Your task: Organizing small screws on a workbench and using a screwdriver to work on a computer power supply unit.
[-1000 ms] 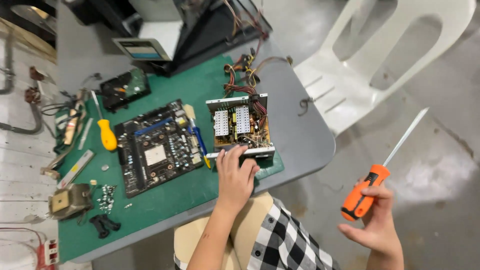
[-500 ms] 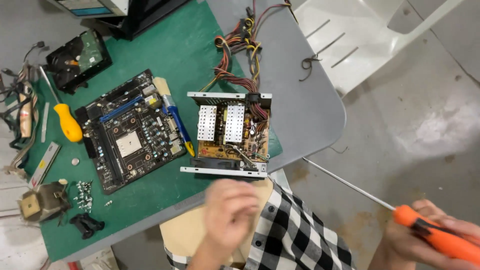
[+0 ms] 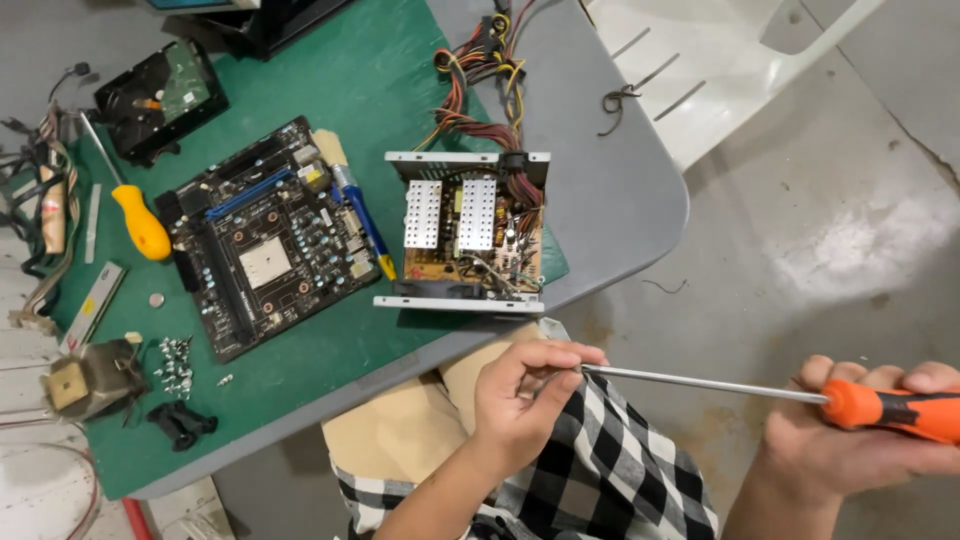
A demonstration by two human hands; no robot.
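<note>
Head cam, L hand (image 3: 520, 405) now pinching screwdriver (image 3: 800, 398) tip, R hand (image 3: 850, 445) grip closed round handle.

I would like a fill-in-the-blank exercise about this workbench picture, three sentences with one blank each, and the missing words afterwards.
1. The right hand grips a long screwdriver by its ____ handle.
2. The fingers of the left hand pinch the screwdriver's metal ____.
3. The opened power supply rests on a ____ mat, to the right of the black motherboard.

Missing words: orange; tip; green
</note>
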